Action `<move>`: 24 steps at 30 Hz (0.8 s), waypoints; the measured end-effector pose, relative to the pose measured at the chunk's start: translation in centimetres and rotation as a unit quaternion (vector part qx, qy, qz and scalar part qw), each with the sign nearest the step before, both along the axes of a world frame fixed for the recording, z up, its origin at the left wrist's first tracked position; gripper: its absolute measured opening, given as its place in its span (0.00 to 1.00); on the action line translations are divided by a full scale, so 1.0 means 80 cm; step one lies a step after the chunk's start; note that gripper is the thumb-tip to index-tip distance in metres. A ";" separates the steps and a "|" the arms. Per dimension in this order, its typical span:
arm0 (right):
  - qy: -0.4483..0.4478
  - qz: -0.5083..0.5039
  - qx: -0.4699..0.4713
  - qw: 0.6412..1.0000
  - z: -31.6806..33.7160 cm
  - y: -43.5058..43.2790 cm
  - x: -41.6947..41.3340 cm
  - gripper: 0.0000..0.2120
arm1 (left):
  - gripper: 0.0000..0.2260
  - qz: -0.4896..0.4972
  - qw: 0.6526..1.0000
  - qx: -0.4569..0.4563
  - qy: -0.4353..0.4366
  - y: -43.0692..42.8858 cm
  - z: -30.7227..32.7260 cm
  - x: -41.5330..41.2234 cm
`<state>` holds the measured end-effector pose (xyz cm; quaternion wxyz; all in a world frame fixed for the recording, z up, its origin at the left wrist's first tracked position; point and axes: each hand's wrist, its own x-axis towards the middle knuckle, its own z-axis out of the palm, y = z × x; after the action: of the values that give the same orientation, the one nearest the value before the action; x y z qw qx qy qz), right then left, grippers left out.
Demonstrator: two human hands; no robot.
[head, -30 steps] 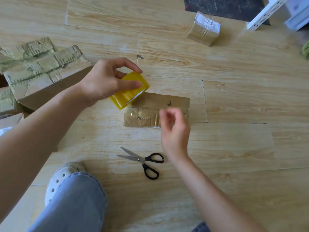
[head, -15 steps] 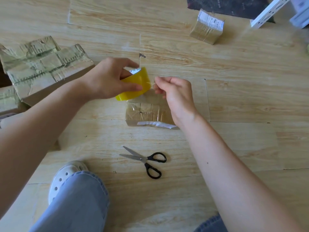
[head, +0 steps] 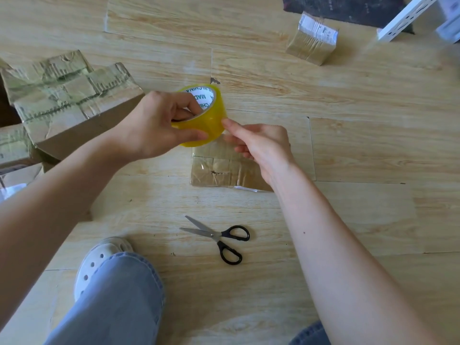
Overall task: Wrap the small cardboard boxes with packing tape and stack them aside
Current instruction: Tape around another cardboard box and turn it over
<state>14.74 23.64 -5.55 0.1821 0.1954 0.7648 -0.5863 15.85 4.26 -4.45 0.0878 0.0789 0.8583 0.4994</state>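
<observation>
Left hand point(head: 154, 125): closed round the tape roll point(head: 202, 120), fingers hooked through the core, thumb pressed on the outer wrap.
Right hand point(head: 260, 148): fingers curled, index tip and thumb pinching at the roll's right edge; loose tape end between them or not, impossible to tell.
Scissors point(head: 219, 236): on the wooden floor point(head: 348, 145), nearer than the small box point(head: 219, 170) and apart from it; blades pointing left, black handles to the right.
Second wrapped box point(head: 312, 42): far right, well apart, white label on top.
Large taped carton point(head: 69, 95): far left, partly behind the left forearm.
Shoe point(head: 99, 260): white, near left, under a jeans leg.
Tape roll: yellow, held just over the small box's far edge; core opening tilted up and away, printed lining showing.
Small box: flat on the floor between the forearms, glossy with tape; long axis left to right; right end hidden under the right hand and wrist.
</observation>
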 end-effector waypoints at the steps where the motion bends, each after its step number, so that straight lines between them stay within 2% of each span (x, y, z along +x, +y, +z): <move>1: 0.008 -0.003 0.017 1.000 -0.003 0.002 -0.001 0.21 | 0.12 0.005 1.000 0.002 -0.004 -0.002 0.001 0.001; 2: 0.022 -0.008 0.033 0.999 -0.008 0.005 -0.001 0.23 | 0.12 0.014 1.000 -0.001 -0.004 -0.005 0.002 0.002; 4: 0.087 -0.014 0.082 0.993 -0.020 0.011 0.005 0.21 | 0.11 0.048 0.998 -0.040 0.018 -0.012 -0.001 0.003; 6: 0.174 -0.014 0.185 0.967 -0.035 0.019 0.020 0.20 | 0.11 0.110 0.986 -0.118 0.041 -0.017 -0.012 0.006; 8: 0.210 -0.032 0.279 0.937 -0.050 0.030 0.035 0.28 | 0.11 0.178 0.965 -0.187 0.046 -0.020 -0.036 0.013; 10: 0.167 -0.054 0.313 0.933 -0.065 0.039 0.045 0.38 | 0.12 0.211 0.950 -0.231 0.012 -0.019 -0.067 0.024; 13: 0.090 -0.062 0.307 0.945 -0.084 0.050 0.052 0.45 | 0.12 0.198 0.935 -0.288 -0.056 -0.017 -0.114 0.039; 17: 0.082 -0.067 0.281 0.954 -0.096 0.056 0.055 0.46 | 0.12 0.127 0.933 -0.322 -0.096 -0.008 -0.156 0.052; 21: 0.096 -0.087 0.244 0.961 -0.099 0.062 0.054 0.37 | 0.11 0.079 0.923 -0.359 -0.114 0.000 -0.176 0.054; 24: 0.110 -0.117 0.201 0.966 -0.102 0.066 0.053 0.26 | 0.08 0.056 0.928 -0.344 -0.134 0.004 -0.182 0.054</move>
<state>19.02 28.96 -13.69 -0.0158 0.2506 0.8540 -0.4556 20.18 4.58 -19.02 0.1957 -0.0716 0.9607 0.1835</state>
